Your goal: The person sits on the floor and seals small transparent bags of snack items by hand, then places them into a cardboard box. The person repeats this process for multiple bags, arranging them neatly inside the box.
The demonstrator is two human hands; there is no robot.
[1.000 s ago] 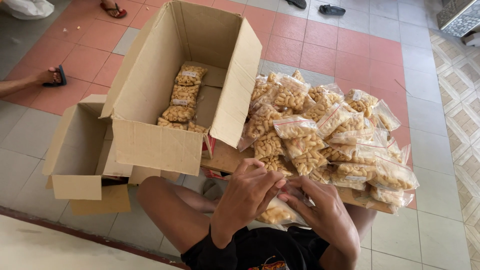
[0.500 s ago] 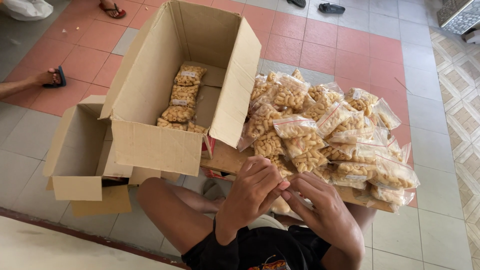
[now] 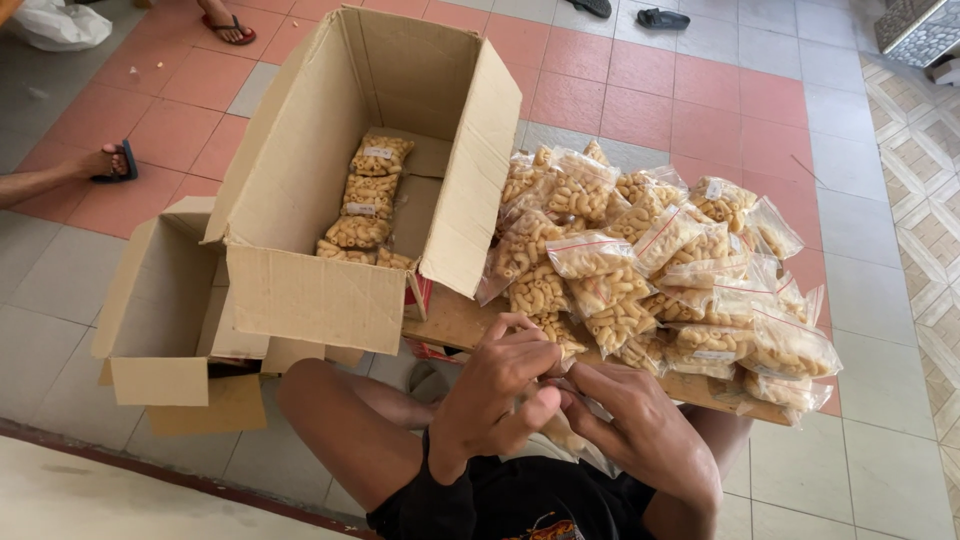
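Note:
My left hand (image 3: 495, 395) and my right hand (image 3: 640, 425) meet over my lap, both pinching one clear plastic bag of pale curled snacks (image 3: 562, 432), mostly hidden under the fingers. Just beyond my hands a heap of several such snack bags (image 3: 650, 275) lies on a flat sheet of cardboard (image 3: 455, 320). To the left stands a large open cardboard box (image 3: 310, 290) with a short row of snack bags (image 3: 362, 205) lying along its bottom.
A smaller open cardboard box (image 3: 150, 320) sits left of the big one. Another person's foot in a sandal (image 3: 105, 162) rests on the red tiles at far left. A white plastic sack (image 3: 55, 22) and loose sandals (image 3: 662, 18) lie at the top.
My hands have shifted slightly while working the bag between my fingers. The boxes and the heap of bags have not moved.

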